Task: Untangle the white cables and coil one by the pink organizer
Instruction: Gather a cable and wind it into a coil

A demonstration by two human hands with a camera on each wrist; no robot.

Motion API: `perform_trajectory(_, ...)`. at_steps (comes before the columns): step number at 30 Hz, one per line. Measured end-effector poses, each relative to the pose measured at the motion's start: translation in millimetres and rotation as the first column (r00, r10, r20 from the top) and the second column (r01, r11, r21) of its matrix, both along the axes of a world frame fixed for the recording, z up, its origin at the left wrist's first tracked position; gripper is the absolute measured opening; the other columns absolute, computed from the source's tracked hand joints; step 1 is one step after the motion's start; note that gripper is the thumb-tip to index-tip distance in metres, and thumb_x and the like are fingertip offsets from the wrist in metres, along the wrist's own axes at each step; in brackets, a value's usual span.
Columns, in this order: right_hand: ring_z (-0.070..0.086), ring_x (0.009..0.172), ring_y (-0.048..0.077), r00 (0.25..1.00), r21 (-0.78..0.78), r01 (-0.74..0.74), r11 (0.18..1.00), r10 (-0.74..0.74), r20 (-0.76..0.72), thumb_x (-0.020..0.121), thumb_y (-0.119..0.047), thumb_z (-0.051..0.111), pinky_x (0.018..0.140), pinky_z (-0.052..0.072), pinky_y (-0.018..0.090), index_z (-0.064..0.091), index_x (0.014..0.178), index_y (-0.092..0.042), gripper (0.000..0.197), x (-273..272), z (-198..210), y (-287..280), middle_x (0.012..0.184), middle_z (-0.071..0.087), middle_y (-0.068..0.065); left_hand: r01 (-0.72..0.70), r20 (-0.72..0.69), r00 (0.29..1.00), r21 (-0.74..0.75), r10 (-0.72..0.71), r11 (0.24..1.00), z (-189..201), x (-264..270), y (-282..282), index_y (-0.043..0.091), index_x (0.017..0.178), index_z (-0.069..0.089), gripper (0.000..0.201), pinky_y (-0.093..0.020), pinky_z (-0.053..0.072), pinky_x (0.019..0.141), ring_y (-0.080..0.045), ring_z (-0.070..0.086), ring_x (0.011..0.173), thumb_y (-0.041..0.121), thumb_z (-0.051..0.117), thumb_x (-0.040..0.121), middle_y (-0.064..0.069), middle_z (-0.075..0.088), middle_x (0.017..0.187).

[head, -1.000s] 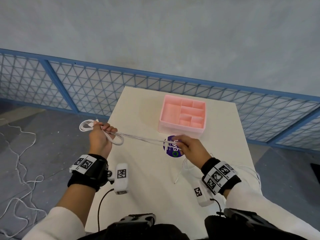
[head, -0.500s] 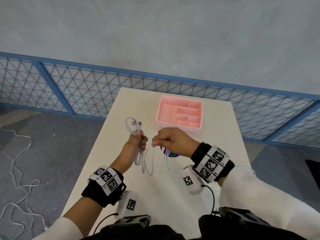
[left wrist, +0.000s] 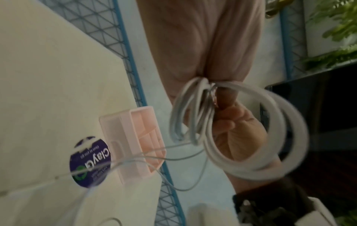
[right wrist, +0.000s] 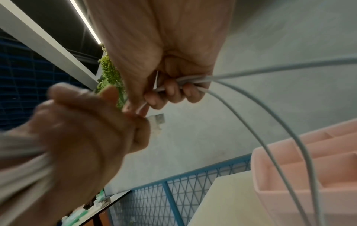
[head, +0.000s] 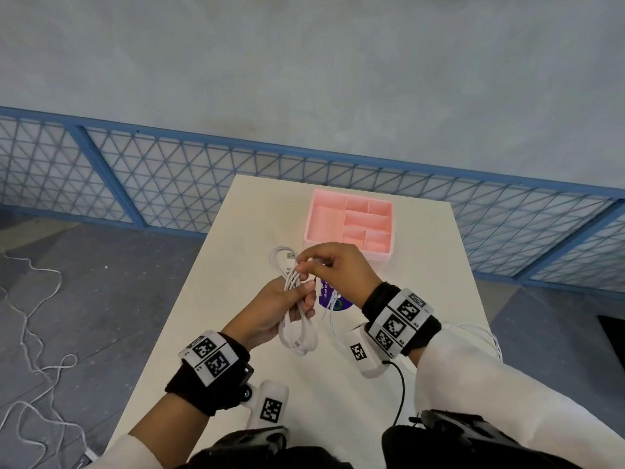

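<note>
Above the counter (head: 209,299), just short of the pink organizer (head: 350,225), left hand (head: 270,313) clamps the coiled cable (head: 297,319), loops hanging lengthwise toward the body; right hand (head: 334,265) pinches strands at its top end.

Both hands are raised above the table (head: 189,333), close together on the near side of the pink organizer (head: 350,225). The left hand (head: 270,309) has fingers and thumb curled round a bundle of white cable loops (head: 297,319), forearm angled in from the lower left. The right hand (head: 334,269) sits just above it, knuckles up, fingertips pinching cable strands at the bundle's top. Both wrists wear black bands.
</note>
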State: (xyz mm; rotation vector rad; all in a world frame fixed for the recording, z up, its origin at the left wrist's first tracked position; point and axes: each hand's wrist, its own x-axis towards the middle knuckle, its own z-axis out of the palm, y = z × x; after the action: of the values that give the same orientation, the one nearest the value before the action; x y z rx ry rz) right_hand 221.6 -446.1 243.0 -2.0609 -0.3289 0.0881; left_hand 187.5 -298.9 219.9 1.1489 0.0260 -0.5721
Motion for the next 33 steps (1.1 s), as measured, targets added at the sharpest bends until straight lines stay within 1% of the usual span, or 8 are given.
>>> perform_trajectory(4, 0.061, 0.069, 0.002, 0.993, -0.069, -0.101, 0.992, 0.097, -0.068, 0.076, -0.025, 0.072, 0.073, 0.049, 0.021, 0.075, 0.089, -0.02, 0.014, 4.0, 2.7, -22.7, 0.065, 0.066, -0.025, 0.008, 0.018, 1.0, 0.09, -0.009, 0.996, -5.9, -0.7, 15.1, 0.012, 0.074, 0.043, 0.02, -0.018, 0.032, 0.04, -0.008, 0.028, 0.038, 0.021, 0.056, 0.087, 0.004, 0.034, 0.041)
perform_trajectory(8, 0.064, 0.075, 0.019, 0.956, -0.169, -0.156, 0.973, 0.106, -0.272, 0.076, -0.035, 0.069, 0.076, 0.051, 0.037, 0.076, 0.085, -0.02, 0.018, 15.1, 9.0, -64.6, 0.085, 0.075, -0.002, -0.113, -0.006, 0.994, 0.022, 0.113, 0.993, -6.4, 4.5, 44.0, 0.009, 0.08, 0.05, 0.026, -0.017, 0.024, 0.037, -0.006, 0.023, 0.035, 0.035, 0.056, 0.081, 0.006, 0.029, 0.038)
perform_trajectory(12, 0.049, 0.053, 0.006, 0.91, -0.243, -0.233, 0.942, 0.123, -0.396, 0.086, -0.03, 0.062, 0.059, 0.043, 0.02, 0.071, 0.091, -0.007, 0.025, 20.2, 0.4, -80.5, 0.059, 0.058, -0.008, -0.093, 0.051, 0.995, 0.126, 0.088, 0.988, -3.9, 5.2, 47.8, 0.009, 0.081, 0.051, 0.032, -0.019, 0.023, 0.04, -0.009, 0.021, 0.037, 0.04, 0.051, 0.087, 0.004, 0.028, 0.039)
perform_trajectory(17, 0.057, 0.074, 0.026, 0.954, -0.532, 0.07, 0.844, -0.212, -0.211, 0.095, -0.033, 0.042, 0.062, 0.041, 0.03, 0.06, 0.089, -0.004, 0.034, 32.2, -18.3, -44.9, 0.086, 0.064, 0.011, -0.069, 0.082, 0.995, 0.257, 0.05, 0.964, -14.0, 5.3, 16.2, 0.013, 0.078, 0.041, 0.024, -0.018, 0.025, 0.039, -0.007, 0.024, 0.037, 0.03, 0.045, 0.096, 0.009, 0.03, 0.042)
perform_trajectory(21, 0.059, 0.102, 0.032, 0.922, -0.358, 0.366, 0.859, -0.387, 0.014, 0.097, -0.018, 0.036, 0.084, 0.044, 0.031, 0.059, 0.112, -0.005, 0.031, 16.2, -7.8, -8.3, 0.112, 0.065, 0.016, -0.126, 0.13, 0.989, 0.437, 0.076, 0.891, -28.4, 7.3, -5.9, 0.012, 0.081, 0.039, 0.029, -0.019, 0.031, 0.042, -0.008, 0.03, 0.039, 0.037, 0.043, 0.096, 0.009, 0.037, 0.043)
perform_trajectory(24, 0.05, 0.121, 0.027, 0.985, -0.304, 0.156, 0.94, -0.172, -0.027, 0.095, -0.006, 0.032, 0.099, 0.039, 0.029, 0.029, 0.143, -0.014, 0.048, -7.4, -3.3, 18.5, 0.137, 0.048, 0.012, -0.191, 0.145, 0.98, 0.45, 0.14, 0.872, -31.8, 11.5, -10.5, 0.012, 0.084, 0.045, 0.035, -0.022, 0.035, 0.048, -0.011, 0.036, 0.046, 0.044, 0.039, 0.095, 0.002, 0.041, 0.055)
perform_trajectory(29, 0.06, 0.081, 0.021, 0.997, -0.216, 0.005, 0.976, -0.021, -0.073, 0.096, -0.022, 0.031, 0.072, 0.049, 0.024, 0.039, 0.131, -0.044, 0.043, -23.0, -14.2, 30.0, 0.099, 0.048, 0.004, -0.261, 0.252, 0.95, 0.305, 0.186, 0.916, -33.3, 6.8, -13.2, 0.01, 0.079, 0.047, 0.054, -0.023, 0.033, 0.047, -0.012, 0.036, 0.048, 0.059, 0.028, 0.091, -0.007, 0.035, 0.058)
perform_trajectory(33, 0.058, 0.078, 0.024, 0.98, -0.073, -0.022, 0.997, 0.007, -0.2, 0.098, -0.018, 0.033, 0.07, 0.055, 0.028, 0.047, 0.129, -0.037, 0.04, -22.2, -11.0, 31.1, 0.102, 0.038, 0.011, -0.234, 0.239, 0.953, 0.204, 0.184, 0.95, -37.3, 1.4, -15.6, 0.017, 0.098, 0.059, 0.053, -0.037, 0.043, 0.073, -0.021, 0.052, 0.081, 0.059, 0.028, 0.09, -0.015, 0.054, 0.088)
